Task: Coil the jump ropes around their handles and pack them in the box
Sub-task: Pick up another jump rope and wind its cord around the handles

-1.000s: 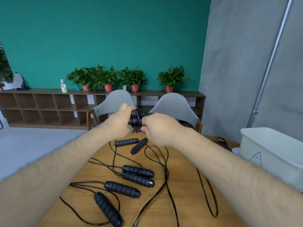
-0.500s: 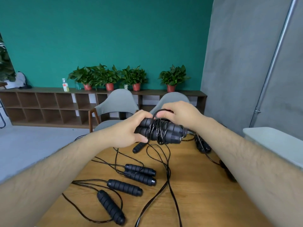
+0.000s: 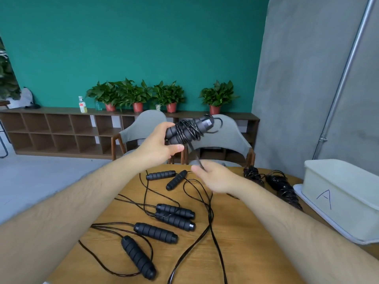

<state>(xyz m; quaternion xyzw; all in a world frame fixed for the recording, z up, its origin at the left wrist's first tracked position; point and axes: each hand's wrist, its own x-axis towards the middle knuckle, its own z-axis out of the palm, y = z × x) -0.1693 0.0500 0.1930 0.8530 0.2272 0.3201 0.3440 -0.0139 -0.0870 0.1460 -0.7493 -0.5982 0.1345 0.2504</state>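
Your right hand (image 3: 215, 177) has dropped from the wrapped handles (image 3: 188, 130) and now pinches the blurry cord (image 3: 192, 149) above the table (image 3: 246, 232), while your left hand (image 3: 158, 145) grips the bundle up high, so this rope looks almost ready for the box (image 3: 344, 193)

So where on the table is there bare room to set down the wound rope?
Bare wood lies beside the right forearm, right of the loose cord, before the box. The table's left half is crowded with handles and cords.
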